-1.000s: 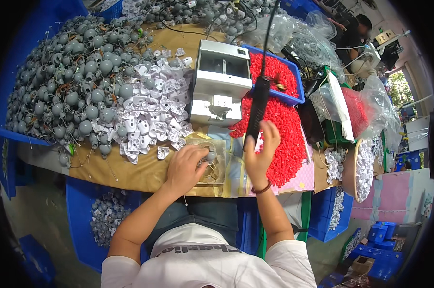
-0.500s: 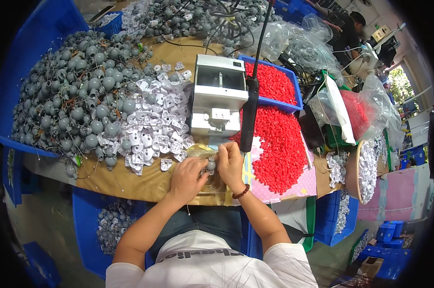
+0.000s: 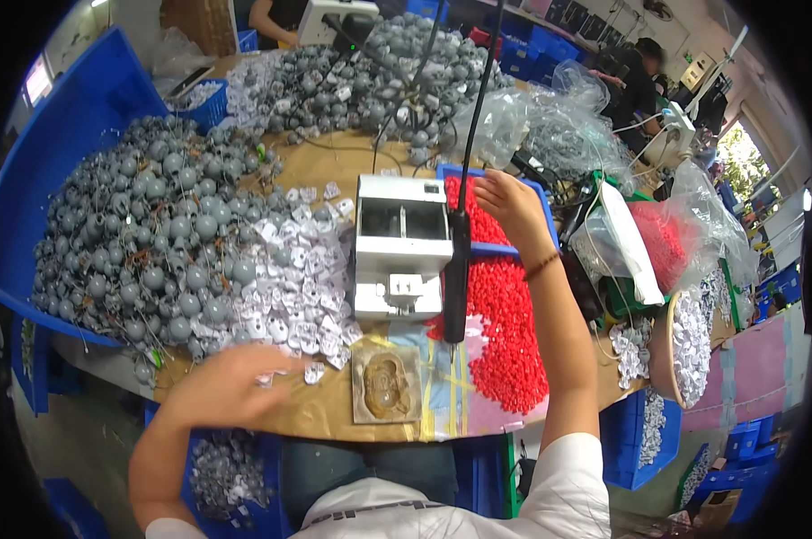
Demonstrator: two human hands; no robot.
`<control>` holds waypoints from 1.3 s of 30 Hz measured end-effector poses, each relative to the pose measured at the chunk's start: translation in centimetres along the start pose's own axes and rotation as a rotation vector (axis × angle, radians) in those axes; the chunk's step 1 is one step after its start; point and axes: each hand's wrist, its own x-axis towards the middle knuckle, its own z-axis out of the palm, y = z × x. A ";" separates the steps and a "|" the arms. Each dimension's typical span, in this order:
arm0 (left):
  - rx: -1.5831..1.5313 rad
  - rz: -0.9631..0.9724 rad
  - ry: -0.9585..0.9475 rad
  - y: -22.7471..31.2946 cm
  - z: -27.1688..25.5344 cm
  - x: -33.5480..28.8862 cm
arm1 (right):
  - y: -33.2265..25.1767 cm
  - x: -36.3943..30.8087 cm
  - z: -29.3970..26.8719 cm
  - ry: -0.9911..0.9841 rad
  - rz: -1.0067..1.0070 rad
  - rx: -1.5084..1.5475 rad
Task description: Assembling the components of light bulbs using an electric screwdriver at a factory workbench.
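My left hand (image 3: pixel 239 386) is smeared by motion, low over the near edge of a pile of white plastic parts (image 3: pixel 302 269). Its fingers look stretched out and apart, with nothing visible in them. At the far right, my right hand (image 3: pixel 511 205) is raised over a blue tray (image 3: pixel 542 202) of small red parts (image 3: pixel 500 319); its fingers are loosely bent, and I see nothing in them. Between my arms a square block (image 3: pixel 385 386) with an oval hollow lies taped at the table edge. Behind it stands a small white machine (image 3: pixel 401 247).
A long black handle (image 3: pixel 456 278) with a rod rises right of the machine. Grey ball-shaped parts (image 3: pixel 168 234) heap at left from a tipped blue bin (image 3: pixel 64 153). Clear plastic bags (image 3: pixel 567 121) lie at back right. Another person (image 3: pixel 635 85) is at the far right.
My hands have parted from over the block, where they held a grey ball-shaped part. The left moved left, the right up and right. The view has shifted, and the block's hollow now shows.
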 end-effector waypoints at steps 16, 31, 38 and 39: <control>-0.368 -0.209 0.428 -12.2 -2.1 32.9 | -6.4 0.1 6.8 -0.048 -1.241 -0.786; -1.377 -0.457 0.448 -21.4 1.3 32.8 | 3.1 2.5 12.2 -0.300 -0.665 -1.441; -1.204 -0.534 0.374 -21.3 1.7 32.9 | 3.4 2.2 11.8 -0.302 -0.633 -1.434; -1.200 -0.537 0.350 -21.2 2.1 33.0 | 3.7 2.1 11.5 -0.290 -0.637 -1.426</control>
